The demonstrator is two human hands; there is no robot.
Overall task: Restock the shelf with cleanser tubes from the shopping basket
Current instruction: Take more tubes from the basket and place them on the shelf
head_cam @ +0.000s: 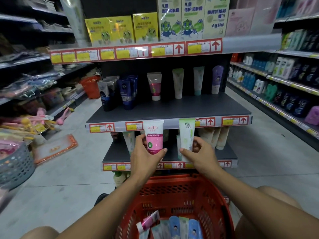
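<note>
Cleanser tubes held up in front of the shelf unit, one per hand, caps down. Left hand (144, 153): fingers and thumb curled round a pink-and-white tube (154, 137) marked "softto", gripped at its lower half, upper end overlapping the front edge of the middle shelf (172, 107). Right hand (200, 153): thumb and fingers pinching a white-and-green tube (186, 135) near its cap end, upper end likewise across the price strip on that front edge. Both tubes upright, apart from each other, level with the lower shelf (117, 152) behind them. On the middle shelf, from left edge to right: grey-and-black tubes (105, 94), dark blue tubes (127, 94), one pink-banded tube (154, 86), two pale green-capped tubes (178, 82), one lavender tube (217, 79), all standing toward the back, front part of the board bare. Top shelf: yellow boxes (120, 30) at left, taller white-and-green boxes (191, 18) at right. Lower shelf: pale tubes at left behind the left hand, beige tubes (219, 137) toward its right edge. Red shopping basket (172, 192) directly below the forearms, near the bottom edge of view; inside, lying flat, a pink-and-white tube (149, 220) at left, pale green and blue tubes (174, 226) to its right. Exact count in basket not determinable. Second red basket (90, 86) on the floor in the left aisle, well apart.
</note>
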